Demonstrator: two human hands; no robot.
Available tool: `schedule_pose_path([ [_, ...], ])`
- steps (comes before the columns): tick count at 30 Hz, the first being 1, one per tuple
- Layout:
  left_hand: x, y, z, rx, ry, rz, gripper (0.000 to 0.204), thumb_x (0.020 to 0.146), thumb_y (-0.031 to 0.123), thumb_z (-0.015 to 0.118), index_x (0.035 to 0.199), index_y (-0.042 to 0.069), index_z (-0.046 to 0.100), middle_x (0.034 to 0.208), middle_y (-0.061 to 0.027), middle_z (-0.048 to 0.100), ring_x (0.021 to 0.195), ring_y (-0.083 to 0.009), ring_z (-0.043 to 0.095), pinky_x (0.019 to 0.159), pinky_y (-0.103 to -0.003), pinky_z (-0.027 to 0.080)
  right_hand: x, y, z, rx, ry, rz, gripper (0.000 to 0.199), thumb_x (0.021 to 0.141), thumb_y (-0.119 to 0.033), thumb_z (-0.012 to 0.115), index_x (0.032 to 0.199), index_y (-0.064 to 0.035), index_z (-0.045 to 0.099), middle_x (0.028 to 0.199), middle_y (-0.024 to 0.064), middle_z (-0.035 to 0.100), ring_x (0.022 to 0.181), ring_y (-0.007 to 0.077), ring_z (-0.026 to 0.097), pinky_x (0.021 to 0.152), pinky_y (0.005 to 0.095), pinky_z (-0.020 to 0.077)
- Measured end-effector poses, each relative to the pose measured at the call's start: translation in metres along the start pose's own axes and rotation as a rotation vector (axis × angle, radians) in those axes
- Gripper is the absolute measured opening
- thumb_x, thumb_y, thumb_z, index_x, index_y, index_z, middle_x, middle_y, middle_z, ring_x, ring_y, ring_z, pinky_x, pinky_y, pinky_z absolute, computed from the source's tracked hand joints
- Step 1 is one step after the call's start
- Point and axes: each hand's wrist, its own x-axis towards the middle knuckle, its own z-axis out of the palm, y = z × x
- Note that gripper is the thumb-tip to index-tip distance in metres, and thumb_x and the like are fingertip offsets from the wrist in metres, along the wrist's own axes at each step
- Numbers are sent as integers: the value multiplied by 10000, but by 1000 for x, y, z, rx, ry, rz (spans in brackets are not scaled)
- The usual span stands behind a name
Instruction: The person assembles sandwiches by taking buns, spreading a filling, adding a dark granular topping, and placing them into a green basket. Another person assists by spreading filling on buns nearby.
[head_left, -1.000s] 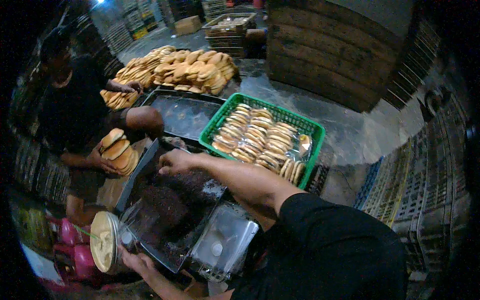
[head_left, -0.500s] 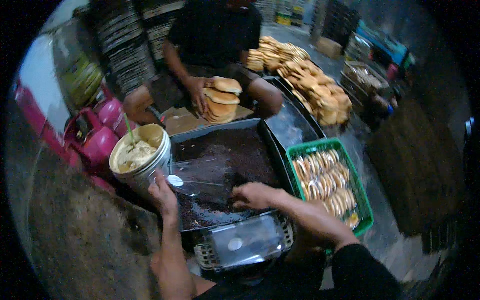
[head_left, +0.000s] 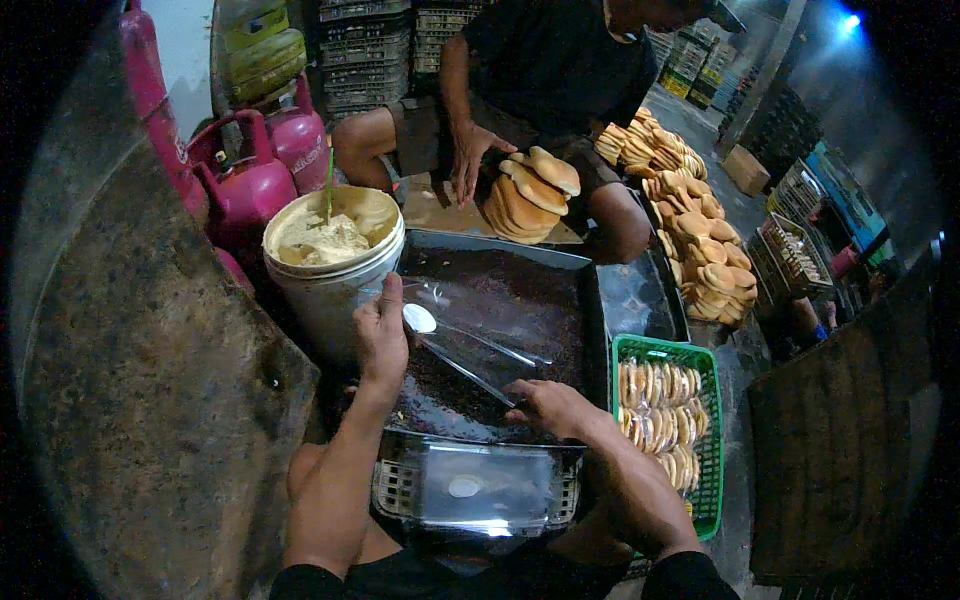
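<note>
- The left hand [head_left: 383, 335] is bare: no glove, ring or watch shows on it.
- The right hand [head_left: 552, 408] is bare too, with nothing on the wrist.
- Both forearms are uncovered up to the near edge of the view.
- Dark, black-looking sleeve cloth shows at the upper arms, near left and near right.

A clear plastic bag [head_left: 470, 350], flat and glossy, is stretched level between the two hands over the dark metal tray [head_left: 500, 290] of dark crumbs, one end pinched at each side.
</note>
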Motion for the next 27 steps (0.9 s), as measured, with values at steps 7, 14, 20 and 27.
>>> schedule_pose_path([
  [7,-5,2,15,-72,88,117,492,1017,401,520,749,-3,604,718,18,566,708,-103,494,653,-317,423,-7,-15,-11,-24,-72,79,478,936,-408,585,1266,-67,524,1120,239,632,1080,423,594,901,498,481],
  [14,-11,7,2,-139,-75,-234,420,1019,393,520,758,74,602,692,35,529,693,-95,479,653,-302,421,-9,-18,-12,42,-97,55,518,937,-429,582,1334,-105,509,1128,245,645,1055,438,605,896,502,486],
  [20,-7,-13,14,-122,-23,-181,402,976,507,531,818,145,607,658,57,548,556,-69,486,472,-249,332,-15,5,4,1,2,82,449,916,-343,634,1258,-66,547,1115,251,645,1029,431,613,870,474,494],
  [27,0,-17,0,-82,-20,-229,399,997,459,519,764,144,595,626,59,511,532,-67,441,487,-255,308,-11,-11,9,10,-58,68,489,921,-333,631,1291,-29,537,1189,237,631,1101,396,611,927,459,493],
])
